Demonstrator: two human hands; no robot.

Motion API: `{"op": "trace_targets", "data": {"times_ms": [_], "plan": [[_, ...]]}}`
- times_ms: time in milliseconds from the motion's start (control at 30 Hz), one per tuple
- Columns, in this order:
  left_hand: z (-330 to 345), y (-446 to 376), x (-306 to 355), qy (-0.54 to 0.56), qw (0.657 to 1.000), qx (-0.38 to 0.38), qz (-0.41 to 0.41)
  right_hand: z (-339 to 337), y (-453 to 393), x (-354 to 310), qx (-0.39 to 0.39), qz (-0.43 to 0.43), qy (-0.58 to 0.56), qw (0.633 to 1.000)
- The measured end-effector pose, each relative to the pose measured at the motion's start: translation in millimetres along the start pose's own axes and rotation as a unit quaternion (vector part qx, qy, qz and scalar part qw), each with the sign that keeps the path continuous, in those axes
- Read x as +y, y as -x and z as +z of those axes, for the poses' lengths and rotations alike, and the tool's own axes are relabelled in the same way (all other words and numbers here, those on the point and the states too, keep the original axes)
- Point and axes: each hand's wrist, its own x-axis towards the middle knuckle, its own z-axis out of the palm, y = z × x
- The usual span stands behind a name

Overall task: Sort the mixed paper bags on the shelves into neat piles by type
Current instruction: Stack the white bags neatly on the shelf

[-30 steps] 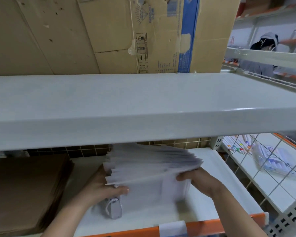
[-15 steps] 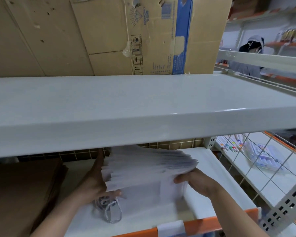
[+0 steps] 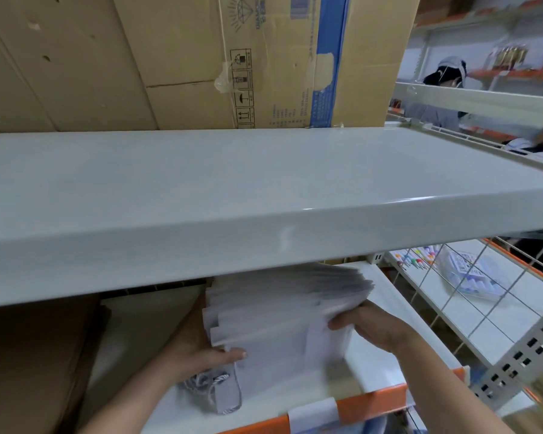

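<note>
A thick stack of flat white paper bags with grey cord handles stands tilted on the lower white shelf. My left hand grips the stack's left edge, thumb across the front. Gripping the right edge is my right hand, fingers curled behind the bags. A pile of flat brown paper bags lies to the left on the same shelf. The upper shelf board hides the stack's top.
A wide white upper shelf board overhangs the work area, with large cardboard boxes on it. At right, a wire-grid shelf holds marker packs. An orange rail edges the lower shelf. A person stands behind the racks.
Both hands kept hold of the white stack and shifted it slightly; my left thumb moved back across the front. The view drifted left.
</note>
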Motion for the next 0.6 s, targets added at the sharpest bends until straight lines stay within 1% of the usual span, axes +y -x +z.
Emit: {"op": "trace_targets", "data": {"times_ms": [133, 200, 300, 400, 500, 567, 600], "plan": [[2, 3, -6, 0.025, 0.999, -0.006, -0.033, 5, 1, 1, 0.017, 0.005, 0.007, 1.0], [6, 2, -7, 0.05, 0.997, 0.013, -0.053, 5, 2, 3, 0.025, 0.005, 0.003, 1.0], [12, 0, 2, 0.048, 0.994, 0.071, -0.073, 9, 2, 1, 0.026, -0.001, -0.015, 1.0], [7, -5, 12, 0.025, 0.989, 0.131, -0.062, 20, 0, -4, 0.039, -0.003, -0.062, 0.997], [-7, -5, 20, 0.065, 0.979, 0.18, -0.067, 35, -8, -15, 0.033, -0.022, -0.091, 0.995], [-17, -3, 25, 0.076, 0.975, 0.195, -0.074, 45, -16, -21, 0.03, -0.035, -0.108, 0.993], [-22, -3, 28, 0.081, 0.975, 0.19, -0.082, 49, -20, -22, 0.025, -0.038, -0.109, 0.993]]}}
